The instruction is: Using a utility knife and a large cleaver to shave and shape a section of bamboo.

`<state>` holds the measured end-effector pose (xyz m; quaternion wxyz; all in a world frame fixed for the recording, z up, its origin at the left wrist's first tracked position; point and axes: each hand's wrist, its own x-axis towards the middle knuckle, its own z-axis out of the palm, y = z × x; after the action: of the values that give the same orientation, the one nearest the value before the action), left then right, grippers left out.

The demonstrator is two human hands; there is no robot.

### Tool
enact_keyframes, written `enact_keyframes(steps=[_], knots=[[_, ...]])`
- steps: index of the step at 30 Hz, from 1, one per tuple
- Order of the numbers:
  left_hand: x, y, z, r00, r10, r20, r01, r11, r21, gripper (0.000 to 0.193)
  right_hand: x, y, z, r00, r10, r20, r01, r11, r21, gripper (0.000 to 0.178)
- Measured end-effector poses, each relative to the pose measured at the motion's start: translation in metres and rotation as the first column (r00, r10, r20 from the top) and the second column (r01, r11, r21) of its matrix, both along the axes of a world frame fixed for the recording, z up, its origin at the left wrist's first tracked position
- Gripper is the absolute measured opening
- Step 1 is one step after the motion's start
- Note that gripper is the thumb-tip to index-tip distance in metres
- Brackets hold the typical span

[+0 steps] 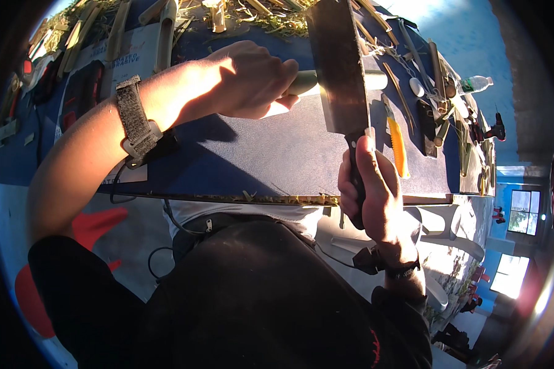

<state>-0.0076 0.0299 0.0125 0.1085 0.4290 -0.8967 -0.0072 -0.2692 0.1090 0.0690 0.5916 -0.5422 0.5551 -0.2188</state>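
My left hand [252, 80] is closed around the left end of a pale green bamboo piece [306, 82], which lies crosswise over the dark blue table. In my right hand [378, 194] is the black handle of a broad-bladed cleaver [341, 67], its blade pointing away from me. The blade crosses over the bamboo and hides its middle; the bamboo's right end [375, 80] shows past it. Whether blade and bamboo touch, I cannot tell. Just right of the cleaver rests a yellow-handled utility knife [397, 146].
Bamboo shavings [277, 23] and split lengths [166, 37] cover the table's far side. At the right are more bamboo pieces, a plastic bottle [475, 84] and a power drill [496, 128]. The table's near edge [277, 200] runs before my body. A red chair [34, 301] stands at lower left.
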Motion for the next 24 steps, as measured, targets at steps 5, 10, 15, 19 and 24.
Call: enact_keyframes(steps=[5, 10, 15, 19, 24], knots=[[0.0, -0.003, 0.004, 0.99, 0.073, 0.124, -0.085, 0.992, 0.089, 0.039, -0.012, 0.012, 0.007, 0.997, -0.075, 0.019, 0.071, 0.987, 0.141, 0.054], [0.011, -0.006, 0.012, 0.988, 0.064, 0.141, -0.089, 0.981, 0.172, 0.037, -0.031, 0.016, 0.006, 0.982, -0.157, 0.105, 0.146, 0.983, 0.112, 0.058], [0.022, -0.001, 0.018, 0.995, 0.023, 0.096, -0.015, 0.997, -0.081, 0.025, -0.046, 0.006, -0.002, 0.938, -0.213, 0.272, 0.232, 0.972, -0.039, 0.053], [0.021, 0.005, 0.019, 0.996, -0.003, -0.091, -0.002, 0.999, -0.052, 0.041, -0.054, -0.006, -0.005, 0.921, -0.2, 0.335, 0.217, 0.976, -0.013, 0.053], [0.017, 0.0, 0.017, 0.993, -0.035, -0.115, 0.035, 0.999, -0.006, 0.046, -0.063, -0.018, -0.002, 0.903, -0.175, 0.392, 0.152, 0.984, 0.09, 0.052]])
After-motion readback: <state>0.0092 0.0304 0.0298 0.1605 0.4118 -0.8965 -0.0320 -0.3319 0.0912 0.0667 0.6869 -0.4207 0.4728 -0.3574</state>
